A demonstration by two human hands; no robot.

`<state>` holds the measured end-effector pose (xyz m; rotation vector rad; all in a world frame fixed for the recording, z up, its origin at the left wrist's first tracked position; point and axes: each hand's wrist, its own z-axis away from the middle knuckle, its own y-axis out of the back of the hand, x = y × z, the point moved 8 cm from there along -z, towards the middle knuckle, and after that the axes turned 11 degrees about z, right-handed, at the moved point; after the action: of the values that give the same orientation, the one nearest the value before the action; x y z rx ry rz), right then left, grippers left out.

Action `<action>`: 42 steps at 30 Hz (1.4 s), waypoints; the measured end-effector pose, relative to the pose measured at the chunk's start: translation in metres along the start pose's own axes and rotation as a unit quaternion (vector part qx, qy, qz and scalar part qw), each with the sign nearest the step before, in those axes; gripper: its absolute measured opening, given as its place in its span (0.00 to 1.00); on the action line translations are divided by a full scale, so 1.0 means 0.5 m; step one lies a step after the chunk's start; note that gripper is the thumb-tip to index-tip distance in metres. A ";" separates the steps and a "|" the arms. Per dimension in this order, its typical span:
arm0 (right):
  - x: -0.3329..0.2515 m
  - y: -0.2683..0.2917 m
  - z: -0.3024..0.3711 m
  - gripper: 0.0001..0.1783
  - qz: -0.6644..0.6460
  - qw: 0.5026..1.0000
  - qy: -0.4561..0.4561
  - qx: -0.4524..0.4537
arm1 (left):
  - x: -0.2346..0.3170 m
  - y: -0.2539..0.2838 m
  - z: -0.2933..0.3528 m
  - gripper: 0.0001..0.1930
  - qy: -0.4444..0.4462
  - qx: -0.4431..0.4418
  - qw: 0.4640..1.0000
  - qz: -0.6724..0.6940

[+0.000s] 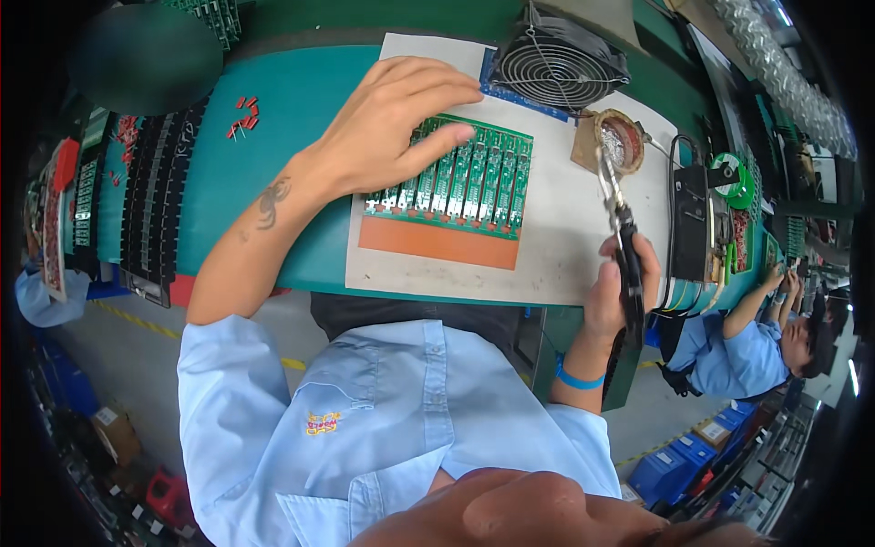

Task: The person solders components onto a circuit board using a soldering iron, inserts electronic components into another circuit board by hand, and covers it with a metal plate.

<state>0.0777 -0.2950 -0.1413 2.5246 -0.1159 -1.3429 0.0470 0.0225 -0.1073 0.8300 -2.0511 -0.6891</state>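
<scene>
A green circuit board panel [492, 182], made up of several narrow strips, lies on a white sheet [428, 278] with an orange board [447, 247] showing along its near side. My left hand [401, 118] lies over the panel's upper left part, fingers stretched out and thumb apart; whether it presses on the panel I cannot tell. At the right, my right hand [620, 283] grips a soldering iron [629, 260] by its black handle. Its metal front end points away from me, at the rim of a round brown tin [622, 141] with shiny bits inside.
A black fan [561, 68] stands at the back beside the tin. Small red parts [244, 118] lie on the green mat [301, 87] at left, near black racks [150, 196]. A black box [693, 219] and green spool [732, 175] are at right. Another person [738, 351] works farther right.
</scene>
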 end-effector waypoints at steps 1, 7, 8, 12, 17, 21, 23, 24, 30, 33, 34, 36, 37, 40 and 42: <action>-0.014 -0.004 0.004 0.21 0.001 1.000 -0.003 -0.004 | 0.001 -0.001 0.004 0.20 0.012 -0.025 1.000 0.009; -0.064 -0.097 0.001 0.20 -0.021 0.984 -0.020 -0.177 | -0.006 -0.032 0.027 0.24 0.048 -0.085 0.995 -0.002; -0.057 -0.111 0.002 0.20 -0.022 0.977 -0.051 -0.204 | -0.006 -0.037 0.028 0.24 0.051 -0.090 0.995 -0.012; -0.051 -0.132 -0.010 0.21 -0.005 0.979 -0.058 -0.197 | -0.002 -0.047 0.028 0.24 0.058 -0.085 0.994 -0.023; -0.042 -0.138 -0.017 0.23 -0.010 0.977 -0.058 -0.204 | 0.003 -0.056 0.031 0.21 0.048 -0.060 0.996 -0.040; -0.036 -0.145 -0.021 0.23 -0.014 0.975 -0.056 -0.216 | 0.000 -0.058 0.034 0.19 0.047 -0.054 0.997 -0.037; -0.035 -0.149 -0.023 0.23 -0.014 0.973 -0.053 -0.225 | -0.002 -0.058 0.035 0.19 0.051 -0.054 0.997 -0.030; -0.036 -0.149 -0.024 0.23 -0.013 0.973 -0.053 -0.224 | -0.002 -0.057 0.035 0.19 0.050 -0.053 0.997 -0.030; -0.045 -0.152 -0.035 0.23 0.002 0.969 -0.063 -0.238 | 0.001 -0.055 0.034 0.20 0.063 -0.061 0.996 -0.032; -0.049 -0.153 -0.038 0.23 0.011 0.968 -0.068 -0.241 | 0.001 -0.057 0.032 0.22 0.084 -0.083 0.993 -0.025; -0.052 -0.152 -0.039 0.23 0.013 0.969 -0.067 -0.239 | 0.002 -0.057 0.031 0.22 0.081 -0.082 0.993 -0.024; -0.059 -0.154 -0.039 0.23 0.022 0.969 -0.061 -0.240 | 0.002 -0.057 0.031 0.20 0.074 -0.074 0.994 -0.025; -0.063 -0.154 -0.038 0.23 0.027 0.969 -0.058 -0.240 | 0.002 -0.057 0.032 0.20 0.069 -0.070 0.995 -0.025; -0.075 -0.155 -0.034 0.23 0.040 0.970 -0.041 -0.234 | 0.002 -0.050 0.038 0.19 0.066 -0.071 0.995 -0.020; -0.082 -0.153 -0.037 0.23 0.048 0.969 -0.010 -0.241 | -0.001 -0.051 0.042 0.19 0.085 -0.075 0.993 -0.015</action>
<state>0.0652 -0.2095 -0.1204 2.0725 0.0752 -1.1859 0.0380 0.0104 -0.1365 0.8064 -1.8150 -0.7534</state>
